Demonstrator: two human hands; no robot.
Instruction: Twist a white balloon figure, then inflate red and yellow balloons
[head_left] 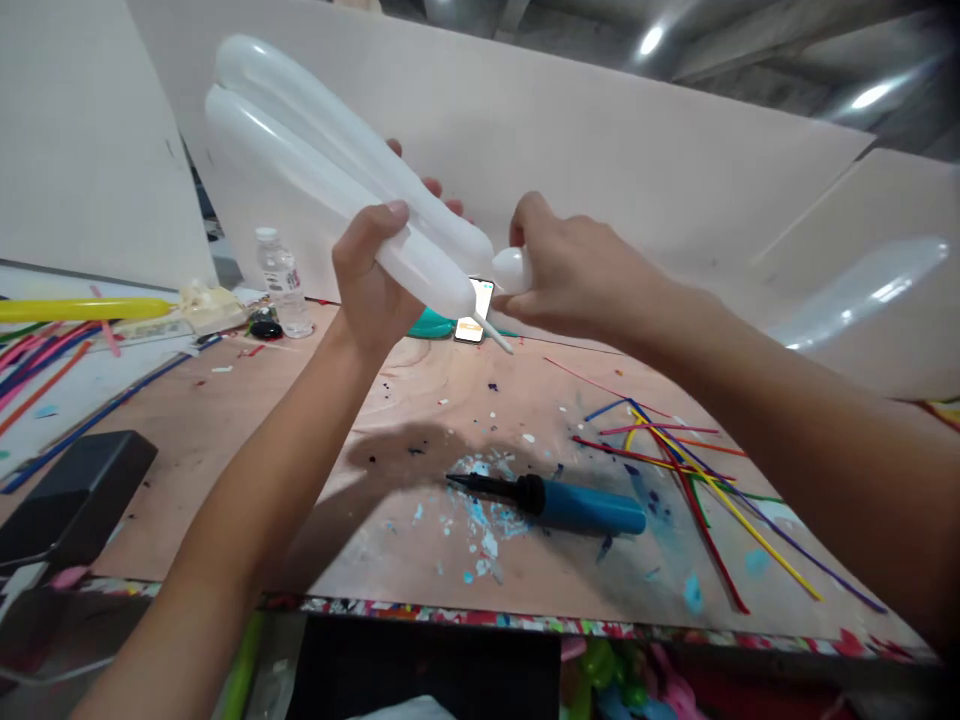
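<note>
at the near edge, a black panel point(427, 665) shows below the bench point(420, 570), with pink, green and blue balloons point(611, 680) to its right. on the bench a dark grey box point(82, 490) sits at the left, and a blue hand pump point(585, 506) lies across the middle, its black nozzle toward the left, among pale blue and white scraps point(487, 540). to its right, thin uninflated balloons point(697, 450) in red, yellow, blue, green and purple lie crossed over each other.

the white balloon point(315, 150) is up above the bench, its long inflated lengths side by side and slanting down toward the right. the left hand point(379, 265) is wrapped round them, thumb pressed on the lower one. the right hand point(570, 265) pinches a short rounded white bubble point(511, 270) near their lower ends, and a thin white tail point(493, 333) hangs just beside it.

farther back are a yellow balloon point(90, 309), a clear bottle point(283, 285) with a white cap, and a lit phone point(473, 312) near a teal balloon point(433, 324). a pale translucent balloon point(870, 290) shows at the right, before the white partition point(675, 160); whether it joins the held one i cannot tell
</note>
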